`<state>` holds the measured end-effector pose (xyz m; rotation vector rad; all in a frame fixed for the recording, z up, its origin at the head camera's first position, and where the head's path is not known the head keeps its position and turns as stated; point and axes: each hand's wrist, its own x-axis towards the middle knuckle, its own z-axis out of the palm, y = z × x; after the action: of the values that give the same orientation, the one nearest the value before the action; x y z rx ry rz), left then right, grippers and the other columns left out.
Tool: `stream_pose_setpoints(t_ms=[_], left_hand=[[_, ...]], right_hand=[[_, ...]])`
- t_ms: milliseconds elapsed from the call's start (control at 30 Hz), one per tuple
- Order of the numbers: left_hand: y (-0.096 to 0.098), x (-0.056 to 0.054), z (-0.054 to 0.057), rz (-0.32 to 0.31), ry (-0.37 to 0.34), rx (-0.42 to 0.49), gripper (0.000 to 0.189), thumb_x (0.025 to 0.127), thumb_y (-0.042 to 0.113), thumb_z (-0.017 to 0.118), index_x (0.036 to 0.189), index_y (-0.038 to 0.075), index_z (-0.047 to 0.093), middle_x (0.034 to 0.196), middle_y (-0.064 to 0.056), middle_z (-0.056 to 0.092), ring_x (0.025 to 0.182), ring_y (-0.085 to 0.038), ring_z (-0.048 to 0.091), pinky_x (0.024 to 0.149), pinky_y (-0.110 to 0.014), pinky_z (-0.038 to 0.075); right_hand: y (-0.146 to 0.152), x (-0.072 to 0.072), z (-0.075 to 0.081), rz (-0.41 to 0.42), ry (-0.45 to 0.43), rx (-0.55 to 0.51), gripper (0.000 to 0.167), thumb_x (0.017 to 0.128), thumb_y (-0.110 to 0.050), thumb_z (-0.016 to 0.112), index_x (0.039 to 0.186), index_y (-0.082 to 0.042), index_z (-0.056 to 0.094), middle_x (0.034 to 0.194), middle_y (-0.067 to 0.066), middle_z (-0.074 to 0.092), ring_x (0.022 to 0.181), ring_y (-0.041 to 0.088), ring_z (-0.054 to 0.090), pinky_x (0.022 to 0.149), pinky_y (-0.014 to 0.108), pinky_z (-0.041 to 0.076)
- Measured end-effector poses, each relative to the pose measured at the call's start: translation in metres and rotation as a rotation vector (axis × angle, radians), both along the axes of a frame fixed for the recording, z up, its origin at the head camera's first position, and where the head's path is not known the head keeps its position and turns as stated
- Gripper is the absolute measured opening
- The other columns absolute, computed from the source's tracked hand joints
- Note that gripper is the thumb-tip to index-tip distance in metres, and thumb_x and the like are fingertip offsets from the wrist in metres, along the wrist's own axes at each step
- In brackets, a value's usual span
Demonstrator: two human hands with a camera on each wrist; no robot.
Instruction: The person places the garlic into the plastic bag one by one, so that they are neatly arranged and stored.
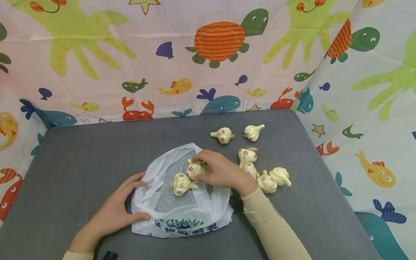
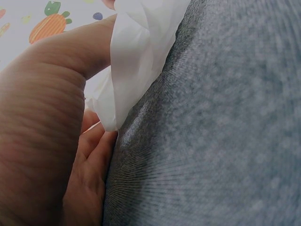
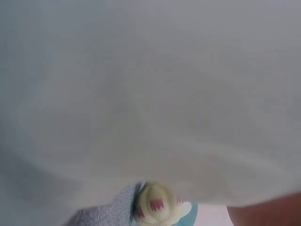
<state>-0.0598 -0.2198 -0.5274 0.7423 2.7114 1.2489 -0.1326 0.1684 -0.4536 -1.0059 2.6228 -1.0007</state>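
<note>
White plastic bag, two garlic bulbs inside.
The left hand spreads thumb and fingers wide against the bag's left side; the crumpled print is hard to read. The right hand pinches the farther bulb between thumb and fingers, hiding its right side. Six loose bulbs lie farther right, one partly hidden. Whitish blur fills most of the right wrist view.
</note>
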Motion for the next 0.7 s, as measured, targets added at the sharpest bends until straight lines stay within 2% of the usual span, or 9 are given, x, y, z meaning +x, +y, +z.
stream_pose_setpoints(t_ms=[267,400,600,700], left_hand=[[-0.001,0.002,-0.002,0.007,0.013,0.007,0.088,0.074,0.049,0.102,0.148,0.027,0.059,0.171,0.002,0.040,0.152,-0.013,0.040,0.111,-0.007,0.022],[0.001,0.001,-0.003,-0.006,0.008,0.025,0.088,0.075,0.048,0.102,0.149,0.028,0.058,0.172,0.002,0.039,0.153,-0.013,0.038,0.112,-0.007,0.022],[0.002,-0.002,0.000,-0.029,0.027,0.050,0.086,0.076,0.042,0.102,0.148,0.026,0.059,0.172,-0.002,0.040,0.154,-0.016,0.039,0.112,-0.008,0.023],[-0.001,-0.001,0.003,-0.027,0.034,0.048,0.085,0.076,0.042,0.102,0.148,0.025,0.060,0.171,-0.002,0.041,0.153,-0.016,0.040,0.111,-0.008,0.023]], right_hand=[[0.000,-0.001,0.003,0.004,-0.009,-0.024,0.042,0.098,-0.026,0.084,0.135,-0.012,0.069,0.128,0.000,0.066,0.114,0.017,0.065,0.100,0.041,0.057],[0.004,-0.001,0.007,-0.015,0.001,-0.035,0.041,0.101,-0.026,0.082,0.135,-0.008,0.069,0.131,0.005,0.067,0.117,0.024,0.067,0.101,0.045,0.056],[0.009,-0.001,0.012,-0.079,0.070,-0.066,0.033,0.105,-0.025,0.076,0.133,-0.007,0.070,0.131,0.011,0.069,0.118,0.032,0.068,0.102,0.047,0.056],[0.011,-0.003,0.013,-0.082,0.096,-0.089,0.031,0.105,-0.024,0.076,0.130,-0.006,0.070,0.129,0.013,0.070,0.117,0.033,0.069,0.102,0.047,0.056]])
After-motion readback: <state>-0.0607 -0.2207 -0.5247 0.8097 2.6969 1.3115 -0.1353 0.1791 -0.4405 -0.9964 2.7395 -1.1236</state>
